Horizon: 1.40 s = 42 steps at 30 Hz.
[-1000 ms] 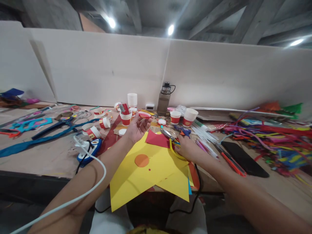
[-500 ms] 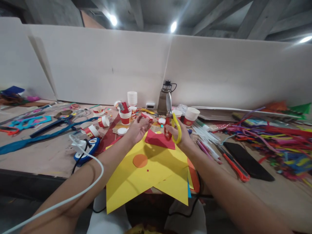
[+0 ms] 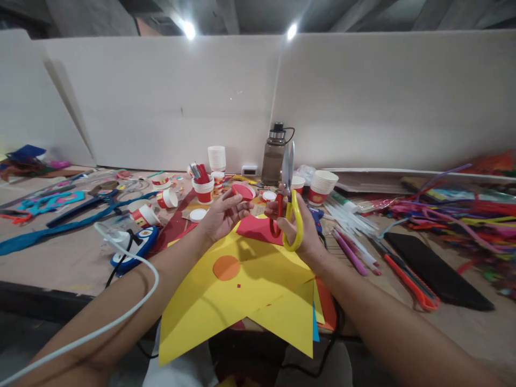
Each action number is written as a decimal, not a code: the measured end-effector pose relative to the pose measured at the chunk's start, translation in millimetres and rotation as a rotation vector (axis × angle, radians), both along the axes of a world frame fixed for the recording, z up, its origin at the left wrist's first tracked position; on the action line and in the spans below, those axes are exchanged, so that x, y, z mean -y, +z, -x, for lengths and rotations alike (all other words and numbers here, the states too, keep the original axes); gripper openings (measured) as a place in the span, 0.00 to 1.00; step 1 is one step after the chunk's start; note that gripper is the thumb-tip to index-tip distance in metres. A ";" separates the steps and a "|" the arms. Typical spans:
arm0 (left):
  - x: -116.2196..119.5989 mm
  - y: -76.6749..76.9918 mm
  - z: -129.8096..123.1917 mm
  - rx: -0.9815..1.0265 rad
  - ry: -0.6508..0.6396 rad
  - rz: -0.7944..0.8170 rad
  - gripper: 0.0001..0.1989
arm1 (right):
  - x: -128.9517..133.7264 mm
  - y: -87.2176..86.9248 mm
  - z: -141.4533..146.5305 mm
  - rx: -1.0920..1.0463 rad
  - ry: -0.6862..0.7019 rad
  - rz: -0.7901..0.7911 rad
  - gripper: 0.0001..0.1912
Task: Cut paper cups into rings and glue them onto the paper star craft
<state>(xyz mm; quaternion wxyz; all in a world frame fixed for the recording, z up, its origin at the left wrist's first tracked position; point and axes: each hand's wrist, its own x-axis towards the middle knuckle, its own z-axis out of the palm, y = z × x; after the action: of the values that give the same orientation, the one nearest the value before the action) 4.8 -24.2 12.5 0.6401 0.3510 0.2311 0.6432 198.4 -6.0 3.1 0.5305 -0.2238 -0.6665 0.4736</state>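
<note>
Between the thumb and fingers of my left hand (image 3: 226, 213) is a small round piece (image 3: 243, 191), pink-red inside with a white rim. My right hand (image 3: 297, 223) holds scissors (image 3: 287, 166) by their red and yellow handles, the blades pointing up and nearly closed. Below both hands lie yellow paper sheets (image 3: 242, 295), with an orange circle (image 3: 226, 267) and a tiny red square (image 3: 238, 286) on top. A red paper piece (image 3: 260, 230) rests at the sheets' far edge, partly behind my right hand.
Paper cups (image 3: 202, 191) and a bottle (image 3: 274, 158) stand behind. A blue-white device (image 3: 139, 248) with a white cable is at left. At right are a cutter (image 3: 411, 282), a black slab (image 3: 437, 269), white sticks and colourful pipe cleaners (image 3: 467, 215).
The round piece in my left hand has turned so its pink-red inside shows. The scissors are tilted differently in my right hand, with both handles more visible. The camera view has shifted slightly.
</note>
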 end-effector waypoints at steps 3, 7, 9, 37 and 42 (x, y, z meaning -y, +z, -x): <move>3.3 -0.5 -1.3 -0.082 0.002 -0.098 0.22 | 5.4 5.6 -1.9 -0.026 0.003 -0.050 0.30; 8.3 0.3 -4.8 -0.172 0.004 -0.174 0.32 | 7.5 9.4 -3.4 -0.030 -0.025 0.004 0.30; 10.3 1.2 -6.4 -0.205 0.001 -0.186 0.35 | 7.1 11.1 -3.2 -0.047 -0.040 0.051 0.25; 8.0 0.6 -1.4 -0.188 -0.152 -0.154 0.31 | 8.6 12.6 2.5 0.004 -0.057 0.181 0.23; 5.0 -2.1 -0.8 -0.190 -0.122 -0.161 0.29 | 9.4 13.3 1.6 0.020 -0.063 0.172 0.22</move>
<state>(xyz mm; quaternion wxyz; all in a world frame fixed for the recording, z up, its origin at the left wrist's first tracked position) 5.6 -29.3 10.4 0.6230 0.4741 0.2163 0.5834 196.8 -15.4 16.3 0.5171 -0.2940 -0.6214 0.5099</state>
